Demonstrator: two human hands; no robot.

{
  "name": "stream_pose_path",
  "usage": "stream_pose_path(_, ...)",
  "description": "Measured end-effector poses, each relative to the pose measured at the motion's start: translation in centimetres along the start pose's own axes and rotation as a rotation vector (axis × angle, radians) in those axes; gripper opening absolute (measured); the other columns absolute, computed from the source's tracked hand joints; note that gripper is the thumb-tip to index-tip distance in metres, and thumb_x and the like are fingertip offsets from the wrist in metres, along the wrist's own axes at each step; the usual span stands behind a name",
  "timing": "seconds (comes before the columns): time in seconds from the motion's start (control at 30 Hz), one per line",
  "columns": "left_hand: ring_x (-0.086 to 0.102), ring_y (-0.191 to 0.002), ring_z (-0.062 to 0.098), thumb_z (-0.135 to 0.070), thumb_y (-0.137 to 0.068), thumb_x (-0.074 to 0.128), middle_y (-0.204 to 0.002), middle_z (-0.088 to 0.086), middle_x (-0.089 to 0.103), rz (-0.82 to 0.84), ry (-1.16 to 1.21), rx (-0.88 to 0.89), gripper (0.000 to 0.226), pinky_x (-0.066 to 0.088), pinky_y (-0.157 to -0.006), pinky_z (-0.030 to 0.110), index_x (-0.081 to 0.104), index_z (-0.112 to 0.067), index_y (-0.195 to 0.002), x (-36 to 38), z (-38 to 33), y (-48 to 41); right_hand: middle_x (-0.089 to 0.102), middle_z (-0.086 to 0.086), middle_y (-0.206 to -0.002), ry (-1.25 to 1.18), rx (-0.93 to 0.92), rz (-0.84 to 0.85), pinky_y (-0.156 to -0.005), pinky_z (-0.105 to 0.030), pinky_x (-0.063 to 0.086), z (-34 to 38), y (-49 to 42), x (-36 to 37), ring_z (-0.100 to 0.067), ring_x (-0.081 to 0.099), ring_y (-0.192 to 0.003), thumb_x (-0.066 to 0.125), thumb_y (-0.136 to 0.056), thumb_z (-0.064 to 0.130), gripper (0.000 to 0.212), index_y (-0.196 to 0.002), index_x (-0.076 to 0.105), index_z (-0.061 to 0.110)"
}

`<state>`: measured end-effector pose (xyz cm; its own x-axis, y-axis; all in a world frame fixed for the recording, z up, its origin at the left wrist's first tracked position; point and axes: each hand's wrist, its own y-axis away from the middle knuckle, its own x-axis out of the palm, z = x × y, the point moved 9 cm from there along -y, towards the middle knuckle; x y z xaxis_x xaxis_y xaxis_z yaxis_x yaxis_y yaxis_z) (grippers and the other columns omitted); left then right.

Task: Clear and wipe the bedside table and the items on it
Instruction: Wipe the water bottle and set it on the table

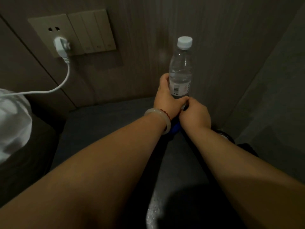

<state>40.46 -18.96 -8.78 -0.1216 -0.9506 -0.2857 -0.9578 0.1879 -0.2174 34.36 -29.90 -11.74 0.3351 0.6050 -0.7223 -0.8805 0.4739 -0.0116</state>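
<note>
A clear plastic water bottle [181, 70] with a white cap stands upright over the far part of the dark bedside table [102, 123]. My left hand [165, 98] is wrapped around its labelled lower half from the left. My right hand [196, 114] is closed against the bottle's base from the right, its fingers touching my left hand. A piece of blue cloth [175, 128] shows just below, between the two wrists, and seems to be held in my right hand. The bottle's bottom is hidden behind both hands.
A wall socket with a white plug [61, 47] and a switch panel [92, 30] sit on the wall at the left. The plug's white cable [54, 90] runs to white bedding [13, 123]. A dark round object [225, 136] lies by my right wrist. The wall corner is close on the right.
</note>
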Motion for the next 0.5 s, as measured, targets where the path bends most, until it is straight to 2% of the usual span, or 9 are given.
stream_pose_path(0.07, 0.057, -0.108, 0.004, -0.01, -0.069, 0.082, -0.121, -0.004, 0.058, 0.021, 0.001, -0.009, 0.077, 0.045, -0.082, 0.004, 0.034, -0.034, -0.124, 0.4, 0.3, 0.0, 0.065, -0.005, -0.098, -0.009, 0.015, 0.005, -0.067, -0.035, 0.052, -0.3, 0.0, 0.1, -0.024, 0.062, -0.085, 0.048, -0.093, 0.022, 0.018, -0.107, 0.059, 0.02)
stream_pose_path(0.2, 0.053, -0.12, 0.014, -0.016, -0.066, 0.084, -0.133, 0.001, 0.051, 0.059, -0.041, -0.092, 0.09, 0.048, -0.102, 0.036, 0.028, -0.036, -0.133, 0.8, 1.2, 0.0, 0.063, -0.007, -0.086, -0.022, 0.029, 0.015, -0.057, -0.028, 0.039, -1.0, 0.4, -0.2, -0.024, 0.06, -0.078, 0.049, -0.09, 0.024, 0.012, -0.087, 0.058, 0.017)
stream_pose_path(0.27, 0.048, -0.127, 0.018, -0.018, -0.065, 0.086, -0.144, 0.004, 0.041, 0.088, -0.039, -0.153, 0.103, 0.044, -0.106, 0.043, 0.02, -0.038, -0.142, 0.5, 1.0, 0.5, 0.063, -0.007, -0.079, -0.036, 0.025, -0.021, -0.053, -0.027, 0.037, -1.2, 1.4, -1.5, -0.025, 0.06, -0.076, 0.053, -0.087, 0.024, 0.014, -0.077, 0.059, 0.015)
stream_pose_path(0.3, 0.043, -0.132, 0.02, -0.02, -0.066, 0.086, -0.15, 0.005, 0.034, 0.102, -0.038, -0.186, 0.111, 0.04, -0.109, 0.043, 0.013, -0.038, -0.147, 0.0, 0.6, 1.1, 0.063, -0.005, -0.078, -0.045, 0.009, -0.04, -0.054, -0.029, 0.04, -1.2, 2.2, -2.3, -0.024, 0.061, -0.077, 0.055, -0.086, 0.022, 0.014, -0.077, 0.063, 0.015)
stream_pose_path(0.37, 0.033, -0.139, 0.021, -0.028, -0.071, 0.083, -0.157, 0.005, 0.022, 0.099, -0.034, -0.24, 0.112, 0.034, -0.113, 0.041, 0.004, -0.037, -0.15, -1.1, 0.0, 2.8, 0.067, -0.001, -0.082, -0.084, -0.014, -0.056, -0.067, -0.03, 0.049, -1.1, 3.9, -3.3, -0.018, 0.061, -0.08, 0.06, -0.086, 0.019, 0.013, -0.085, 0.072, 0.015)
stream_pose_path(0.43, 0.032, -0.139, 0.018, -0.036, -0.078, 0.077, -0.157, 0.003, 0.023, 0.041, -0.012, -0.257, 0.098, 0.034, -0.111, 0.037, 0.012, -0.033, -0.151, -3.5, -1.0, 5.2, 0.071, 0.001, -0.087, -0.142, -0.026, -0.017, -0.076, -0.031, 0.052, -0.2, 6.0, -3.3, -0.015, 0.063, -0.082, 0.063, -0.086, 0.019, 0.013, -0.087, 0.076, 0.018)
stream_pose_path(0.5, 0.039, -0.132, 0.013, -0.035, -0.085, 0.069, -0.149, -0.001, 0.033, 0.002, -0.075, -0.261, 0.074, 0.036, -0.104, 0.028, 0.03, -0.026, -0.147, -6.2, -1.3, 8.3, 0.074, 0.001, -0.086, -0.204, -0.05, 0.047, -0.079, -0.033, 0.054, 1.4, 8.4, -2.4, -0.014, 0.066, -0.081, 0.066, -0.083, 0.018, 0.012, -0.084, 0.078, 0.019)
